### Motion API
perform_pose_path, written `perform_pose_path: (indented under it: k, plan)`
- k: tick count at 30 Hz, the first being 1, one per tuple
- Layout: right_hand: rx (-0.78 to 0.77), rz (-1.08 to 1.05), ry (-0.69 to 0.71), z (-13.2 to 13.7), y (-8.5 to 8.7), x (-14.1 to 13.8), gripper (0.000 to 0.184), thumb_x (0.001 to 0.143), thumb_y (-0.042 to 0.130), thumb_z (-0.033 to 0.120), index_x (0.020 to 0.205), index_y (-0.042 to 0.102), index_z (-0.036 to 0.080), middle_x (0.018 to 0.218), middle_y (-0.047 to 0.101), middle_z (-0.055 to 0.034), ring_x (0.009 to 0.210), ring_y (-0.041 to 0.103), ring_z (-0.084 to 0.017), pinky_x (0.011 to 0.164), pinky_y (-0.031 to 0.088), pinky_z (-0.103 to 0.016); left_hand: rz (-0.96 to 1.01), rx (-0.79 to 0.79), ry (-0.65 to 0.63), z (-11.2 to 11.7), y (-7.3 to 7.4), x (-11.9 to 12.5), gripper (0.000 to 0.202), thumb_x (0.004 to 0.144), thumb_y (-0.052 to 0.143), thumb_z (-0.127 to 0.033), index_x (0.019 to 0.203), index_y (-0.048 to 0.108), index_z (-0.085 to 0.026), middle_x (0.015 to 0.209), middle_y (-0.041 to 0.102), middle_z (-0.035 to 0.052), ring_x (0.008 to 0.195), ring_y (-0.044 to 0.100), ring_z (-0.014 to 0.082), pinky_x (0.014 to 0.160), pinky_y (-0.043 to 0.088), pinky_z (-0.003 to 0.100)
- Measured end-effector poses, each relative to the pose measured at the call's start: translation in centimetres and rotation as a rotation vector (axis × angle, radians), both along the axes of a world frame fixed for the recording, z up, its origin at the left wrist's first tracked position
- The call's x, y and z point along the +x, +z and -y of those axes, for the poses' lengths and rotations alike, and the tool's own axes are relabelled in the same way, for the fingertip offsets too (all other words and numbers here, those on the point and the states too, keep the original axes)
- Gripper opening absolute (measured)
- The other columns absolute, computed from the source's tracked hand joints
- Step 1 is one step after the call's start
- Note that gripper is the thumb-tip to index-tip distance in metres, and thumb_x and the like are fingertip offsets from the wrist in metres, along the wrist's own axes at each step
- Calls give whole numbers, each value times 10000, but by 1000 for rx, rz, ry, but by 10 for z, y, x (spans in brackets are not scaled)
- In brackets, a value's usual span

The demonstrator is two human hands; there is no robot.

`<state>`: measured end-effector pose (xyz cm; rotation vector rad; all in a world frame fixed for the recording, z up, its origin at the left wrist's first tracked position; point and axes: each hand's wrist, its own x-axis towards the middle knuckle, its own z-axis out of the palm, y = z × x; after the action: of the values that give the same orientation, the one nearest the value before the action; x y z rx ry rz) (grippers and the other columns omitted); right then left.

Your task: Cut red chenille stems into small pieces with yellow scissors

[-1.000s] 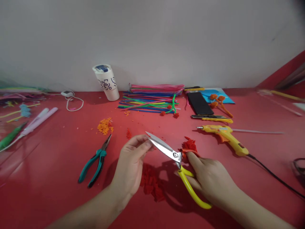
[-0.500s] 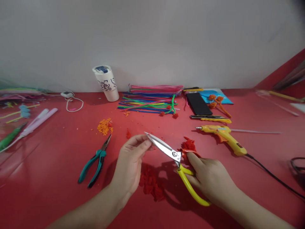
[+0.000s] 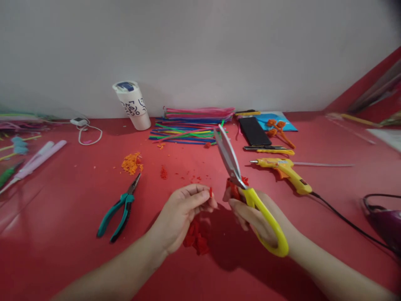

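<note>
My left hand [image 3: 188, 205] has its thumb and fingers closed on a small red strip [image 3: 211, 192]. What the strip is made of I cannot tell. In my right hand [image 3: 257, 215] is a pair of scissors [image 3: 231, 161] with a yellow and a red handle. The blades point up and away, slightly parted at the tips and apart from the strip. Below my left hand lies a loose pile of red pieces [image 3: 196, 240], partly covered by the hand. Another red clump [image 3: 244, 180] shows just behind my right hand.
Teal pliers [image 3: 122, 205] and orange scraps [image 3: 131, 163] lie at left. A white tumbler [image 3: 133, 106] stands behind them, beside colourful pipe cleaners [image 3: 191, 131]. To the right are a phone [image 3: 254, 131], a cutter [image 3: 269, 149] and a yellow glue gun [image 3: 288, 171] with its cord.
The scissors have swung from pointing left at my left fingertips to pointing up and away. My left hand has shifted right, and the red strip now shows in its fingers. The view has moved slightly.
</note>
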<state>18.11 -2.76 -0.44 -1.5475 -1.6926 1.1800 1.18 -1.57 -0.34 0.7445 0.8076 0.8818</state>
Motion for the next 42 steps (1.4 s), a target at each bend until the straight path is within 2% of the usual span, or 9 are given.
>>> perform_pose_path:
  k: [3,6,12,19,23,26,30,37,42]
  plan:
    - [-54,-288,26,-2,-3,-2,217,774,432,405,810,461,193,436,403,83,341,383,-75,384,344,-216,-11,-43,-150,3,0,3,98,747,547,-191,686,587,-125,644,592,12,609,529,73,620,389,188]
    - [-49,-409,121,-2,-4,0,213,775,467,396,794,468,184,394,394,95,324,381,-68,402,384,-219,-7,-71,-236,5,0,5,106,739,551,-190,694,605,-111,625,592,21,583,522,72,603,386,186]
    - [-104,-335,57,2,1,-2,152,759,457,325,694,439,189,360,357,112,307,359,-57,402,395,-212,-115,-23,-194,6,3,9,105,716,566,-200,690,635,-126,616,616,32,577,534,90,605,392,209]
    - [-141,-124,-11,4,7,-9,124,706,459,274,619,417,197,390,380,101,311,374,-53,334,298,-169,-349,147,-121,8,0,13,50,643,636,-192,665,643,-149,610,627,19,578,558,113,591,404,222]
    - [51,22,-7,3,8,0,176,714,470,360,662,434,196,482,439,66,396,405,-70,387,314,-191,-316,121,-33,5,-1,9,28,648,629,-177,651,626,-150,579,625,10,551,558,108,570,411,218]
    - [232,304,20,2,8,11,224,714,477,408,652,418,201,526,461,38,449,408,-89,412,284,-205,-227,108,152,-1,0,4,52,634,650,-169,666,612,-153,586,632,0,566,562,99,590,415,208]
    - [311,577,101,3,5,16,199,756,440,399,702,423,209,523,482,33,419,400,-97,418,253,-211,-137,152,336,-8,2,-4,62,627,658,-146,663,607,-152,620,631,-9,604,558,90,624,414,201]
    - [580,857,214,4,-9,16,284,798,353,450,768,446,183,484,510,3,405,464,-149,422,189,-244,-123,201,393,-14,2,-10,40,657,613,-124,646,631,-158,611,585,-20,581,503,72,628,405,197]
    - [637,883,239,4,-16,18,292,818,316,443,754,434,183,458,514,7,385,470,-146,421,168,-246,-157,215,390,-15,1,-11,47,659,605,-138,650,644,-164,613,584,-10,584,494,84,620,404,213]
